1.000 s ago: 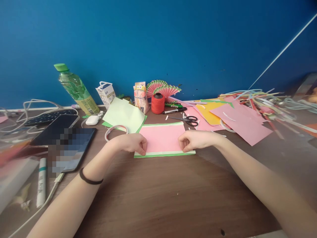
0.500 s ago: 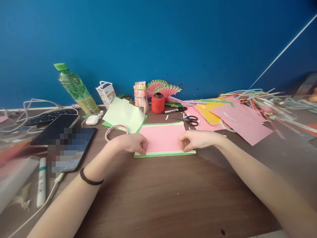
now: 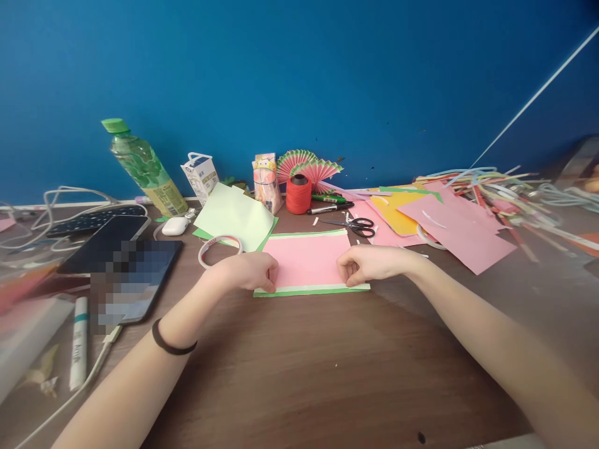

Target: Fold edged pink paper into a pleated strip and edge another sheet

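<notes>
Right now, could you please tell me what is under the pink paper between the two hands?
Green paper shows along the near and far edges of the pink paper, on the table. How far the green reaches underneath cannot be seen, because the pink covers it.

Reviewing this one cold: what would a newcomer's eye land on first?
Probably the blue wall across the upper part, then the pink paper with green borders on the table, the left hand and right hand at its near edge. Beyond it, a red spool stands before pink-and-green pleated fans.
</notes>
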Demonstrator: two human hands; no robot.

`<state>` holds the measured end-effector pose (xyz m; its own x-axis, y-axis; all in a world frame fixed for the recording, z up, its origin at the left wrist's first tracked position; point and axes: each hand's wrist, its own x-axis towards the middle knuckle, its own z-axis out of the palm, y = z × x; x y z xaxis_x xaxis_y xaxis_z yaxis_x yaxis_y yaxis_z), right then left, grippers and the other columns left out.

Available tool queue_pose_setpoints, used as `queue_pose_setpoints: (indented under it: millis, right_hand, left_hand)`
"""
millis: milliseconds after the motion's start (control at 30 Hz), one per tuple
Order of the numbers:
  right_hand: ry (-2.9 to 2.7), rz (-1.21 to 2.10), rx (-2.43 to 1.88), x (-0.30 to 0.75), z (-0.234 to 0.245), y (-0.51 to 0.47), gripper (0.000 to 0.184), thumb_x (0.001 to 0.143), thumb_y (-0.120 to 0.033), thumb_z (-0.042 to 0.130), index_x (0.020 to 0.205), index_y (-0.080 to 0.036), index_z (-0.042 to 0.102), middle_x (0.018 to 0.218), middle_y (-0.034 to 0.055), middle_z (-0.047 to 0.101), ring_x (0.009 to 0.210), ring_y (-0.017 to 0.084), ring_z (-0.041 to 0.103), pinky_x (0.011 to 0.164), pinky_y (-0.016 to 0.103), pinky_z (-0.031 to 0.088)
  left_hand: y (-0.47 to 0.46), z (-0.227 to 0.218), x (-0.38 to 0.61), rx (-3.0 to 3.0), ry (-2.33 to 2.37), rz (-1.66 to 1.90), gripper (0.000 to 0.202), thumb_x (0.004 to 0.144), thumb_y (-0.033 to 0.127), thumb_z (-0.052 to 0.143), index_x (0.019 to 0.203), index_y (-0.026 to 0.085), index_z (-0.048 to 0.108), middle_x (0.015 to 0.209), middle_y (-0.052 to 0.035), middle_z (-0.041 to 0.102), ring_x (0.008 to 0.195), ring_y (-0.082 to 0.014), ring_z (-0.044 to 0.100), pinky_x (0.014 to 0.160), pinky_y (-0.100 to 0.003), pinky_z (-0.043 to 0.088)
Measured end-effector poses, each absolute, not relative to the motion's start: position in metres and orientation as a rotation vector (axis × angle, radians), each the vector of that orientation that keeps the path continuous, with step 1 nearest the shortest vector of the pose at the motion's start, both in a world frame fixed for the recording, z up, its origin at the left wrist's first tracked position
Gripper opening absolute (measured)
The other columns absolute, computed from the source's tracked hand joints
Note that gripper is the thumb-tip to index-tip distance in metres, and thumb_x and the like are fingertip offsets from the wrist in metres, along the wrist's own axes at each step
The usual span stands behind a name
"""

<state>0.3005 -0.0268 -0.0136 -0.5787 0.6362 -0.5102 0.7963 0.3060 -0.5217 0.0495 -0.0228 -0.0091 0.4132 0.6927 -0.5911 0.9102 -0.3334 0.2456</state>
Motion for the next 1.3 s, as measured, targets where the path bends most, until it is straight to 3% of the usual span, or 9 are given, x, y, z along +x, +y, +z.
queue_pose_setpoints:
  millis: [200, 533, 933, 1300]
  right_hand:
    - [2.371, -1.136, 1.312, 0.300, -0.014, -0.028, 0.008, 0.064, -0.023, 0.053, 0.068, -0.017, 0.057, 0.069, -0.0001, 0.058, 0.061, 0.011, 0.050, 0.052, 0.020, 0.035]
    - [2.362, -1.126, 1.323, 0.301, -0.015, -0.027, 0.009, 0.064, -0.024, 0.054, 0.069, -0.017, 0.058, 0.070, 0.0000, 0.059, 0.062, 0.012, 0.050, 0.052, 0.021, 0.034]
    - [2.360, -1.154, 1.310, 0.302, -0.016, -0.027, 0.007, 0.064, -0.023, 0.054, 0.068, -0.017, 0.056, 0.069, -0.0008, 0.057, 0.062, 0.011, 0.050, 0.052, 0.020, 0.035]
    - [2.352, -1.159, 1.311, 0.303, -0.016, -0.026, 0.010, 0.063, -0.024, 0.054, 0.070, -0.017, 0.057, 0.070, -0.0006, 0.058, 0.062, 0.011, 0.050, 0.052, 0.020, 0.035]
  left_hand:
    - [-0.021, -0.010, 0.047, 2.148, 1.381, -0.521, 0.019, 0.065, 0.034, 0.058, 0.065, 0.018, 0.049, 0.067, 0.0015, 0.055, 0.058, -0.0119, 0.048, 0.048, -0.022, 0.030]
    - [-0.022, -0.005, 0.046, 2.097, 1.384, -0.513, 0.015, 0.064, 0.031, 0.058, 0.064, 0.018, 0.052, 0.060, 0.0025, 0.054, 0.054, -0.0118, 0.046, 0.045, -0.022, 0.029]
    - [-0.024, 0.001, 0.044, 2.075, 1.340, -0.533, 0.008, 0.061, 0.022, 0.053, 0.066, 0.018, 0.057, 0.073, -0.0008, 0.063, 0.061, -0.0148, 0.053, 0.046, -0.022, 0.030]
    - [-0.022, 0.003, 0.041, 2.122, 1.391, -0.649, 0.013, 0.063, 0.030, 0.055, 0.069, 0.019, 0.055, 0.078, -0.0006, 0.064, 0.067, -0.0165, 0.056, 0.049, -0.023, 0.033]
